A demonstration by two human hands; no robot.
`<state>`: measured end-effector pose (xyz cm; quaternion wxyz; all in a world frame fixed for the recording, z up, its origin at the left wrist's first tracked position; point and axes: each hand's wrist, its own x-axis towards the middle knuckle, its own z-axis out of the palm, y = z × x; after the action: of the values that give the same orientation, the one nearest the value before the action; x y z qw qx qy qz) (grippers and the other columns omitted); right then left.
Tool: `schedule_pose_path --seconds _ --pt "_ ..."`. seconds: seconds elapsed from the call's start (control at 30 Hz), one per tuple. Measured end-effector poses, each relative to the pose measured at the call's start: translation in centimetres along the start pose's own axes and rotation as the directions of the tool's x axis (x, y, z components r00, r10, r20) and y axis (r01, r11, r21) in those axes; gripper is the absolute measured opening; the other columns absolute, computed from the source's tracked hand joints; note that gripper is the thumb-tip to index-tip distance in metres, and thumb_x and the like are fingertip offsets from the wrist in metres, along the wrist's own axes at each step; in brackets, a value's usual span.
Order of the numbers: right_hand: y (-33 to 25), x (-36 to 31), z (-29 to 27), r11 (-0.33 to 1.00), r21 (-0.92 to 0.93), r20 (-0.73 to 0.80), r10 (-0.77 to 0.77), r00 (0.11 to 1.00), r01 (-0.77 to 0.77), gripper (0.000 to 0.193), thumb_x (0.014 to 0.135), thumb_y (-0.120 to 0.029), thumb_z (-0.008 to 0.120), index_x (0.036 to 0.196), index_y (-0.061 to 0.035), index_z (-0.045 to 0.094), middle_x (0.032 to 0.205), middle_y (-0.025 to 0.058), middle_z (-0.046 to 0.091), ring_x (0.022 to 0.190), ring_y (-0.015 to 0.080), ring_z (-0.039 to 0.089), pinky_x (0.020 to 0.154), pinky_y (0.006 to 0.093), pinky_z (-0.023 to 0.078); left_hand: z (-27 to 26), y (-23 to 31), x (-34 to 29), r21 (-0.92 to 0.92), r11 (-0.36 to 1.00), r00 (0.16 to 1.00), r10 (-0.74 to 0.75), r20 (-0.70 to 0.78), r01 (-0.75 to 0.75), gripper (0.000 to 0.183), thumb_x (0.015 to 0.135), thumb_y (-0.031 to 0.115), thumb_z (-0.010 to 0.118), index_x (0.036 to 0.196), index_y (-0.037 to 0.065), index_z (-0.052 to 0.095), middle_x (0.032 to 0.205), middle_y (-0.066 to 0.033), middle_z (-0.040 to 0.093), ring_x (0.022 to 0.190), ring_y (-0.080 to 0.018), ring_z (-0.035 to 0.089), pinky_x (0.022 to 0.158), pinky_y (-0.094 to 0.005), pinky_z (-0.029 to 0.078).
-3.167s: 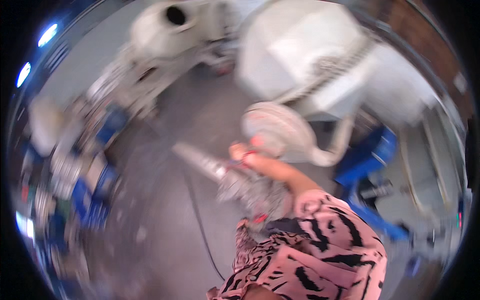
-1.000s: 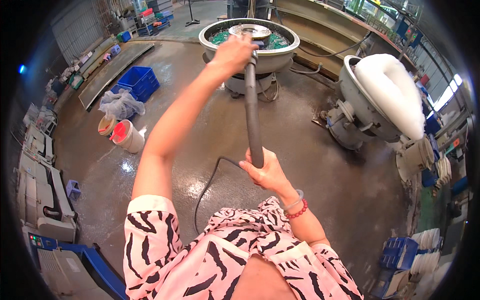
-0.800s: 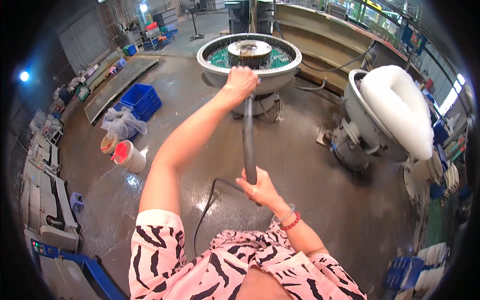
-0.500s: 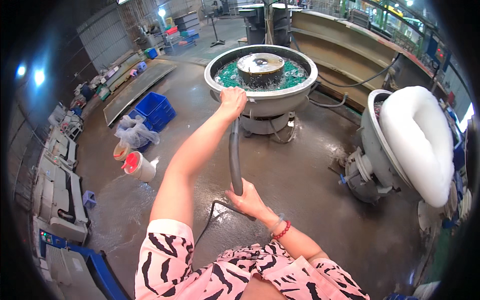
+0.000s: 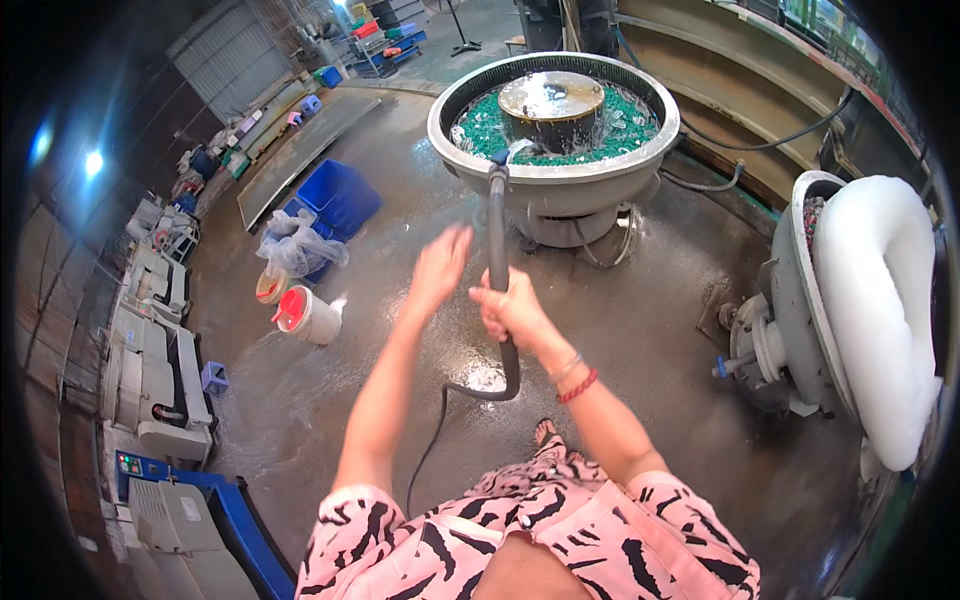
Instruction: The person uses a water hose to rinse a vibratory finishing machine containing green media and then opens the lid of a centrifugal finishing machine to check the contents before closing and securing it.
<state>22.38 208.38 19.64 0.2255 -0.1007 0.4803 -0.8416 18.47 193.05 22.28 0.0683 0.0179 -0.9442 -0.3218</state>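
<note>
A dark grey hose [image 5: 497, 225] runs upward from the floor, and my right hand [image 5: 513, 308] is wrapped around it partway along. Its nozzle end [image 5: 498, 170] reaches the near rim of a round tub [image 5: 560, 178], with water spraying from the tip. Inside that tub, green pieces [image 5: 485, 125] and clear rings surround a wet central drum [image 5: 552, 97]. My left hand [image 5: 443, 265] is off the hose, just to its left, fingers stretched out and a little blurred. The lower hose [image 5: 480, 393] bends and trails down left along the wet floor.
At right stands a second round machine [image 5: 790, 290] with a thick white ring-shaped cover [image 5: 875, 300] leaning on it. A blue crate [image 5: 335, 200], plastic bags [image 5: 295, 245] and a white bucket [image 5: 318, 322] with a red scoop sit at left. Machines [image 5: 150, 370] line the left wall.
My left hand has let go of the hose's upper end and dropped down toward me. My right hand has moved up, still on the hose; the nozzle now shows.
</note>
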Motion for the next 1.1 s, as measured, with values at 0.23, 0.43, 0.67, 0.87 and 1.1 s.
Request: schedule_pose_path --seconds 0.23,0.43,0.67,0.87,1.1 --pt "-0.8 7.2 -2.3 0.998 0.034 0.001 0.055 0.998 -0.055 0.023 0.085 -0.006 0.060 0.081 -0.0112 0.038 0.050 -0.0034 0.036 0.035 0.0065 0.034 0.031 0.0231 0.024 10.0 -7.5 -12.5 -0.464 0.882 0.952 0.069 0.300 0.082 0.069 0.067 -0.010 0.046 0.135 0.003 0.040 0.127 -0.0160 0.053 0.125 -0.0274 0.045 0.101 -0.0386 0.037" --pt "-0.9 10.6 -2.2 0.997 0.058 0.025 0.052 0.998 -0.053 0.023 0.086 -0.005 0.058 0.079 -0.0118 0.037 0.051 -0.0036 0.037 0.036 0.0059 0.033 0.031 0.0233 0.024 12.9 -4.9 -8.5 -0.644 0.763 0.998 -0.042 0.039 0.057 0.038 0.082 0.009 0.065 0.115 -0.002 0.050 0.112 -0.0106 0.058 0.100 -0.0143 0.055 0.087 -0.0310 0.044" --pt "-1.3 12.9 -2.3 0.994 0.067 0.072 0.085 0.994 -0.090 0.023 0.085 -0.005 0.059 0.079 -0.0118 0.038 0.052 -0.0030 0.038 0.036 0.0060 0.033 0.032 0.0227 0.025 14.7 -4.2 -3.6 -0.783 0.612 0.956 -0.283 -0.081 0.115 0.019 0.087 0.018 0.064 0.077 0.003 0.057 0.056 0.0034 0.049 0.045 -0.0043 0.042 0.041 -0.0207 0.031" --pt "-2.5 14.7 -4.3 0.991 0.083 0.102 0.093 0.990 -0.101 0.023 0.086 -0.005 0.058 0.078 -0.0114 0.037 0.052 -0.0024 0.037 0.036 0.0064 0.034 0.032 0.0235 0.026 15.8 -2.6 -1.2 -0.813 0.573 0.929 -0.348 -0.123 0.107 0.023 0.086 0.017 0.066 0.071 0.005 0.053 0.054 0.0041 0.046 0.043 -0.0041 0.041 0.040 -0.0209 0.030" --pt "-4.6 15.3 -6.8 0.986 0.093 0.128 0.128 0.983 -0.141 0.023 0.086 -0.004 0.057 0.081 -0.0114 0.036 0.052 -0.0022 0.037 0.036 0.0068 0.034 0.031 0.0238 0.025 17.3 0.4 0.5 -0.801 0.587 0.903 -0.399 -0.159 0.118 0.027 0.085 0.016 0.066 0.065 0.008 0.050 0.052 0.0043 0.045 0.042 -0.0043 0.040 0.039 -0.0215 0.030"
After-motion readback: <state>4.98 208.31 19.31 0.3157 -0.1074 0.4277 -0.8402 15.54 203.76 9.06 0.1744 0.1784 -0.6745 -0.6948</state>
